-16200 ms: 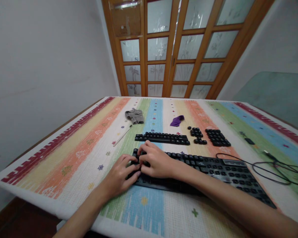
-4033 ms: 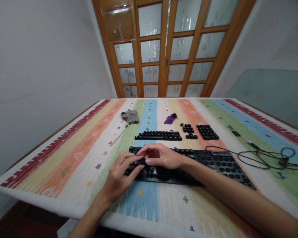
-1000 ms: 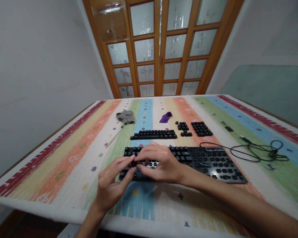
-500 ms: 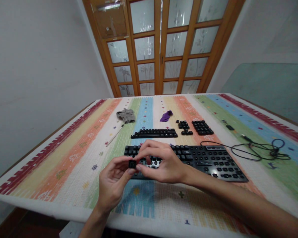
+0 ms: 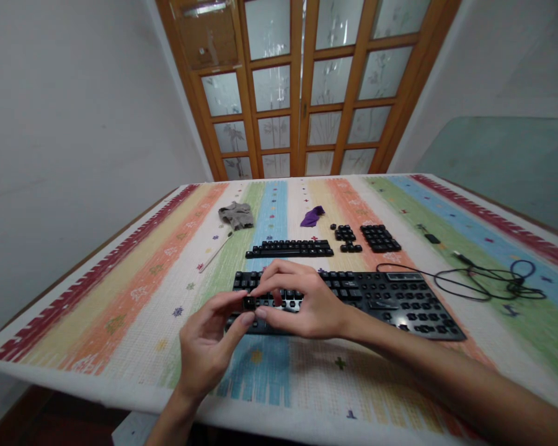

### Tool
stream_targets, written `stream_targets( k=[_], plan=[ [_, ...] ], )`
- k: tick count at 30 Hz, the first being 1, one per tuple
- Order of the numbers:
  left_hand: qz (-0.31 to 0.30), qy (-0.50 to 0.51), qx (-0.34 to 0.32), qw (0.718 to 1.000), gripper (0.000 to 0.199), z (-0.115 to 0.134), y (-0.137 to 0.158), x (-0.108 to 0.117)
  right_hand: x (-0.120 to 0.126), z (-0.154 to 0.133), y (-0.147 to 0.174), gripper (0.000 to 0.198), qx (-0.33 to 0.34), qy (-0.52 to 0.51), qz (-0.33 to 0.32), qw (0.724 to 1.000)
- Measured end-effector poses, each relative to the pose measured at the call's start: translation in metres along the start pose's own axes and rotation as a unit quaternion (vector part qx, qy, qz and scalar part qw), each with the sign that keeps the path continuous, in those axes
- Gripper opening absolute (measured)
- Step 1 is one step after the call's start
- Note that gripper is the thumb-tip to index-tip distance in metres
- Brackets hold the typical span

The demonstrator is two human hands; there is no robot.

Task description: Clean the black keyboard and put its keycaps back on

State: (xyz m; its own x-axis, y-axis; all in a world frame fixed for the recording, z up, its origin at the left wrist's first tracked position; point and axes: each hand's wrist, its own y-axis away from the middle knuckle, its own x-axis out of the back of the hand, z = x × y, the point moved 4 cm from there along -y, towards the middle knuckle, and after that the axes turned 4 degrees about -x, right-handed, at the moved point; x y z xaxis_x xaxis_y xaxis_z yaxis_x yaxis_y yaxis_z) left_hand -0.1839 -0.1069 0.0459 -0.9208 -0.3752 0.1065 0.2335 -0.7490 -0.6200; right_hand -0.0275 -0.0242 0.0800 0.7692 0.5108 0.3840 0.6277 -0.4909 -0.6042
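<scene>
Over the left part of a black keyboard [image 5: 369, 291], both my hands meet at a small black keycap [image 5: 249, 303]. My left hand [image 5: 207, 347] has its thumb and index finger curled at the keycap's left side. From the right, my right hand [image 5: 302, 300] reaches across the keyboard, thumb and index fingertips at the same keycap. Keycaps sit on the keyboard's upper rows, while its right section shows bare switches. My right hand hides part of the middle.
Behind the keyboard lie a block of loose keycaps [image 5: 291, 249], a smaller group [image 5: 345, 234] and a number-pad group [image 5: 380, 238]. A grey cloth [image 5: 236, 215], a purple cloth [image 5: 312, 217], a thin brush [image 5: 216, 252] and a coiled cable [image 5: 511, 285] rest on the striped tablecloth [image 5: 134, 334].
The keycap has tilted, and its hollow underside no longer faces me as plainly. My left thumb and index finger have spread slightly, and the hand has shifted a little left.
</scene>
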Motion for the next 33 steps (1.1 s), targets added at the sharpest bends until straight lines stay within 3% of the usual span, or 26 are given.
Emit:
stream_targets(
  k=[5, 10, 17, 20, 25, 33],
  plan=[
    [0.013, -0.055, 0.031, 0.998, 0.014, -0.006, 0.000, 0.002, -0.002, 0.007, 0.001, 0.034, 0.016, 0.035, -0.008, 0.999],
    [-0.024, -0.037, 0.109, 0.993, 0.014, -0.013, -0.004, -0.003, -0.011, 0.014, 0.005, 0.018, 0.072, 0.074, -0.047, 0.994],
    [-0.083, -0.051, 0.165, 0.982, 0.028, -0.031, -0.002, -0.002, -0.015, 0.031, 0.008, 0.016, 0.038, 0.158, -0.061, 0.985],
    [-0.078, -0.117, 0.135, 0.981, 0.027, -0.036, -0.004, 0.008, -0.019, 0.045, 0.012, 0.016, 0.000, 0.194, -0.071, 0.978],
    [-0.102, -0.227, 0.031, 0.968, 0.019, -0.035, -0.007, 0.015, -0.030, 0.063, 0.018, 0.015, -0.050, 0.237, -0.084, 0.966],
    [-0.163, -0.271, -0.033, 0.948, 0.019, -0.045, 0.002, 0.009, -0.044, 0.065, 0.019, 0.011, -0.035, 0.323, -0.101, 0.940]
  ],
)
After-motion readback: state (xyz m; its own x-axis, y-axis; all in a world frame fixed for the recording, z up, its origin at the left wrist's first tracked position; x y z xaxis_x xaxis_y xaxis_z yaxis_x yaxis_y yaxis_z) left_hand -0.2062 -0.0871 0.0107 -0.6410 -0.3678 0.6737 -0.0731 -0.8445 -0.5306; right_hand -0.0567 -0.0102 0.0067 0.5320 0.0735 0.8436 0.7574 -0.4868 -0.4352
